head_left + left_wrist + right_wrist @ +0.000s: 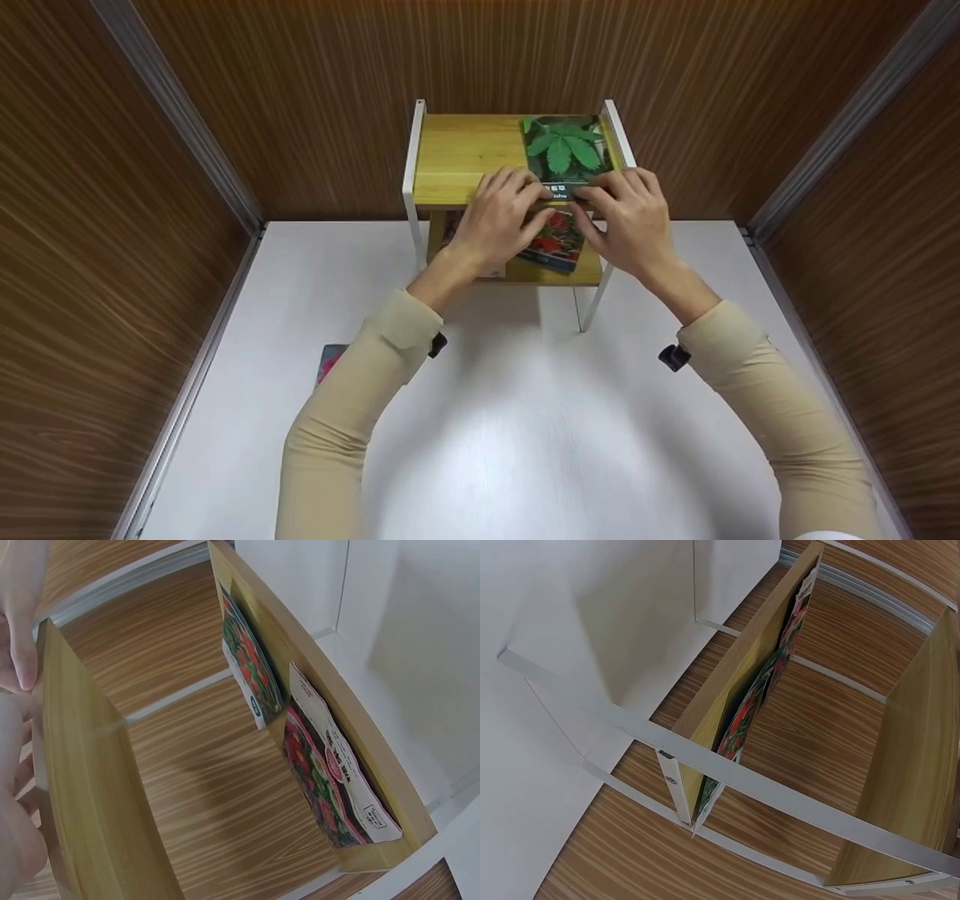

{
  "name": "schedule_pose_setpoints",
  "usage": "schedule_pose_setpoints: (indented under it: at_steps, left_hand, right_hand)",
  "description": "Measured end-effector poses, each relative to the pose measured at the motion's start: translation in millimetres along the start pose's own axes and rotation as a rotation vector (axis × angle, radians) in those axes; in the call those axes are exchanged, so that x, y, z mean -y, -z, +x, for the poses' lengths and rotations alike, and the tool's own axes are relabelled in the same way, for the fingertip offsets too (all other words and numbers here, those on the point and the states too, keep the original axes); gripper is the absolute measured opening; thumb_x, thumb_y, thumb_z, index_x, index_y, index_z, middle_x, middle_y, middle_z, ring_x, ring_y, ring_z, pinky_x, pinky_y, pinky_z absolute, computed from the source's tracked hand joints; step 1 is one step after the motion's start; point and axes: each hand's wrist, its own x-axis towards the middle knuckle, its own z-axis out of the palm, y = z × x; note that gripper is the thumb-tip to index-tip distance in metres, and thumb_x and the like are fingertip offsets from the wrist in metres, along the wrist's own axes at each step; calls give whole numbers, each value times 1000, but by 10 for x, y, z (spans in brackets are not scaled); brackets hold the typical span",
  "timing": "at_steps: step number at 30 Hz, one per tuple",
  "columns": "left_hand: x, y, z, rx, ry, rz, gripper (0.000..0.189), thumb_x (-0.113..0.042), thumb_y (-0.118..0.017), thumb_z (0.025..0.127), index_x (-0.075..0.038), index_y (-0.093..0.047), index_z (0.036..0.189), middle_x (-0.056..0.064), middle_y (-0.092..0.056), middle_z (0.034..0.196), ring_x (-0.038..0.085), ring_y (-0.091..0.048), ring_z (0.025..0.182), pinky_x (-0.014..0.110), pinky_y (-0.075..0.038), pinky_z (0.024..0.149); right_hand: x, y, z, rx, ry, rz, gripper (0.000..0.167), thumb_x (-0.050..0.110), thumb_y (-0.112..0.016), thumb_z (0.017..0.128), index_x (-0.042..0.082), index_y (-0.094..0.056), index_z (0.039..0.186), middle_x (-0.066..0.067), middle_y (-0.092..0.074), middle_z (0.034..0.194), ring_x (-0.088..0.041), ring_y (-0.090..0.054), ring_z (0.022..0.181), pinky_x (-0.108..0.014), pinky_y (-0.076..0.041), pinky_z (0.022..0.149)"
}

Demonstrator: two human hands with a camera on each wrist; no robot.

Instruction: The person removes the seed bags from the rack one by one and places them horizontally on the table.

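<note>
On the right part of the upper shelf (469, 150) lies a seed packet with green leaves (566, 146) and a dark lettered strip at its near edge. My left hand (499, 214) touches the left corner of that strip with bent fingers, its thumb lower, in front of the board's edge. At the right corner my right hand (630, 214) does the same, thumb pointing inward. In the left wrist view, fingers of both hands line the upper board (90, 765). Below, a red-flower packet (551, 244) and a pink-flower packet (337, 772) lie on the lower shelf (390, 780).
White metal side frames (412, 157) hold the two wooden boards. The rack stands on a white table (480, 450) against a wood-grain wall (300, 90). Another packet (330, 360) with pink on it lies on the table, partly hidden by my left sleeve.
</note>
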Motion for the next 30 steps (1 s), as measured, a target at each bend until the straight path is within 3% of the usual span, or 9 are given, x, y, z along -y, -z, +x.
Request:
schedule_pose_setpoints:
  at_steps: [7, 24, 30]
  left_hand:
    - [0, 20, -37, -31, -9, -6, 28, -33, -61, 108, -11, -74, 119, 9, -68, 126, 28, -60, 126, 43, -47, 111]
    - [-20, -2, -65, -116, -72, -9, 18, -23, -68, 104, -9, -77, 108, 8, -72, 113, 27, -63, 116, 42, -51, 107]
    - [-31, 2, -84, -132, -65, -28, 19, -26, -68, 104, -9, -77, 108, 8, -71, 113, 26, -63, 115, 41, -51, 107]
  right_hand:
    - [25, -17, 2, -59, 28, 12, 21, 22, -73, 98, 2, -78, 103, -18, -73, 98, -39, -66, 91, -55, -52, 96]
    - [56, 30, -62, -86, 62, 46, 15, 14, -79, 94, 2, -77, 101, -18, -72, 97, -38, -66, 88, -52, -55, 79]
    - [84, 48, -60, -100, 70, 68, 12, 10, -79, 93, 2, -77, 101, -18, -71, 97, -37, -65, 86, -51, -56, 75]
